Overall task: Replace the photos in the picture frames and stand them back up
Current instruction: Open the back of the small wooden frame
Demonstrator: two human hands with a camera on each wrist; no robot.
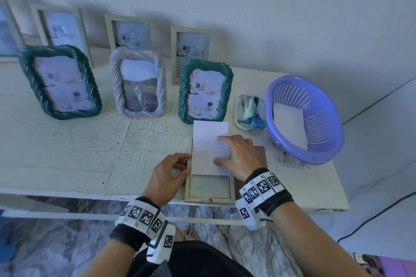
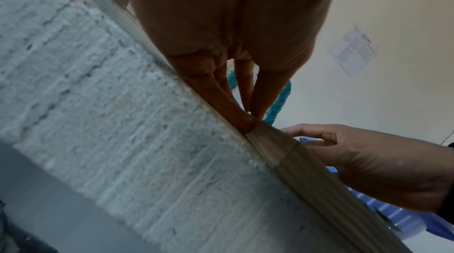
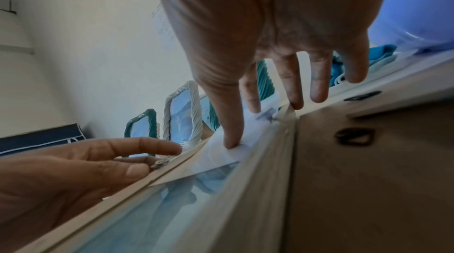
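Worktop: white, rough worktop (image 1: 67, 146) against a pale wall.
Right hand: the right hand (image 1: 238, 155) lies flat, fingers straight, pressing on a white photo (image 1: 209, 141); thumb tip and fingertips touch the paper.
Left hand: the left hand (image 1: 167, 177) has curled fingers pinching a small metal tab on the left edge of the frame (image 1: 209, 198).
Frame: pale wood, face down at the near edge; the photo lies partly in it, its far end sticking out past the top, glass bare at the near end.
Backing: brown board (image 1: 261, 157) lies flat just right of the frame.
Beyond: three twisted-rim frames (image 1: 139, 83) stand upright, plain ones lean on the wall behind.
Right side: dish with cloth (image 1: 251, 110), then a purple basket (image 1: 326, 101) holding a white sheet.
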